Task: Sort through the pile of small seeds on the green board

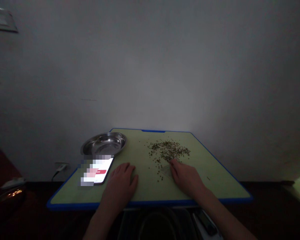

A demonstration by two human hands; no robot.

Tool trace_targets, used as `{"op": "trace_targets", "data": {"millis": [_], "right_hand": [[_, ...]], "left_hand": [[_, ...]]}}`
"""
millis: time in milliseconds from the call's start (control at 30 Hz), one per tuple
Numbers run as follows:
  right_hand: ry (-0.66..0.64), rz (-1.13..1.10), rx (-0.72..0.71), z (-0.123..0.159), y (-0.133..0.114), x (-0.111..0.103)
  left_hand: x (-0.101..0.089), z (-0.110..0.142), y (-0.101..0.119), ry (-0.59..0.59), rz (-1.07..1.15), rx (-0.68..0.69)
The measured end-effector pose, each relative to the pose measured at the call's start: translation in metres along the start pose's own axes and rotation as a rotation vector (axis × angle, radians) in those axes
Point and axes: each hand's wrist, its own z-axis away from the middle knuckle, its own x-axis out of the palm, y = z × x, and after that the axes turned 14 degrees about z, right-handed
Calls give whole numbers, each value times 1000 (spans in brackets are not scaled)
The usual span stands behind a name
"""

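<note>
A steel bowl (104,143) sits at ten o'clock on the table (215,180), a lit phone (97,170) just below. The left hand (121,183) lies flat, fingers spread. The right hand (185,176) fingers scattered seeds (168,150) at one o'clock, fingertips together.

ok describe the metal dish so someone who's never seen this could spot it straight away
Start at the pale green table with the blue rim. At its far left corner sits a shallow round steel dish, just behind the lit phone. It is the only shiny, raised thing there; the scattered small seeds lie loose by the right hand.
</note>
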Motion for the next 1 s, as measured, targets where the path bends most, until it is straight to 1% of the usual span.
{"op": "trace_targets", "data": {"millis": [200, 367, 533, 600, 733, 867, 1000], "right_hand": [[7, 18, -19, -4, -6, 0], [6, -8, -76, -7, -6, -2], [6, -45, -30, 0, 2, 0], [6, -53, -34, 3, 3, 1], [-7, -40, -62, 5, -3, -2], [-15, -29, -41, 1, -9, -5], [-4, -15, -29, -2, -10, -5]], "left_hand": [[0, 1, 0, 16, -9, -2], [1, 0, 0, -8, -17, 2], [0, 1, 0, -15, -7, -4], [0, 1, 1, -8, -7, -2], [-1, 0, 3, -16, -16, -14], [-2, 0, 4, -17, -13, -24], [-2, 1, 3, -8, 9, -12]]}}
